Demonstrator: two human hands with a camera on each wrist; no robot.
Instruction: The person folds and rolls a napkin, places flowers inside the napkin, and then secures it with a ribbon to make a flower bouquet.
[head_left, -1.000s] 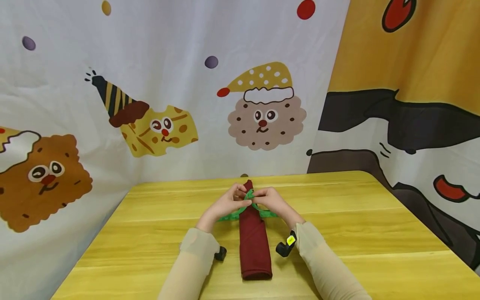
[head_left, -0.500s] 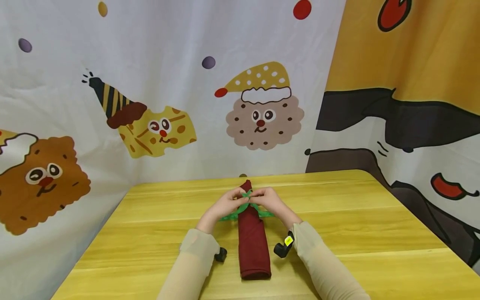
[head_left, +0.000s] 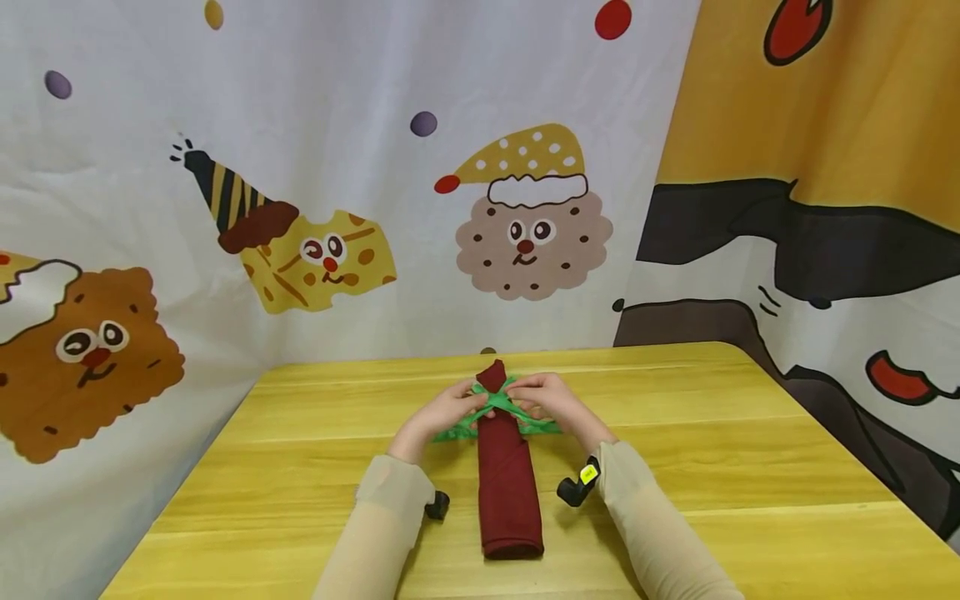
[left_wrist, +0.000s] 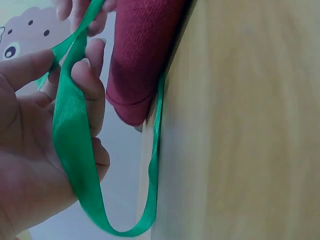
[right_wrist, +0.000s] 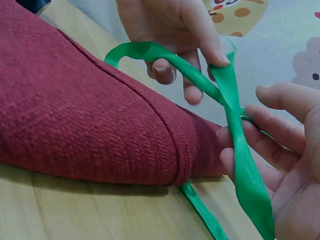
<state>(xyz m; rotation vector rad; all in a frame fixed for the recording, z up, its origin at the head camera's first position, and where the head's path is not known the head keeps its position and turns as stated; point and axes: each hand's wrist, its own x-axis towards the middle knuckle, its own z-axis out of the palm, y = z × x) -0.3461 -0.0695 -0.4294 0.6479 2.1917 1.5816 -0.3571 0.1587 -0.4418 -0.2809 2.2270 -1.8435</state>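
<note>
A rolled dark red cloth (head_left: 510, 492) lies lengthwise on the table, narrow at its far end. A green satin ribbon (right_wrist: 237, 150) runs beneath the roll, and its two lengths cross above the narrow part. My left hand (head_left: 450, 408) pinches one length between thumb and finger, seen from behind in the right wrist view. On the other side, my right hand (head_left: 558, 400) holds the ribbon at its fingertips, with a strip lying across its fingers. In the left wrist view a loose loop of ribbon (left_wrist: 75, 135) hangs past the left palm.
The wooden table (head_left: 300, 483) extends around the roll on both sides. A printed cartoon curtain (head_left: 360, 100) hangs behind its far edge. Black wrist cameras (head_left: 576, 487) sit under both sleeves, close beside the cloth.
My hands were close together over the ribbon's crossing; now they have drawn slightly apart, the right one moving right. The crossing lies flatter and wider, while the cloth roll stays put.
</note>
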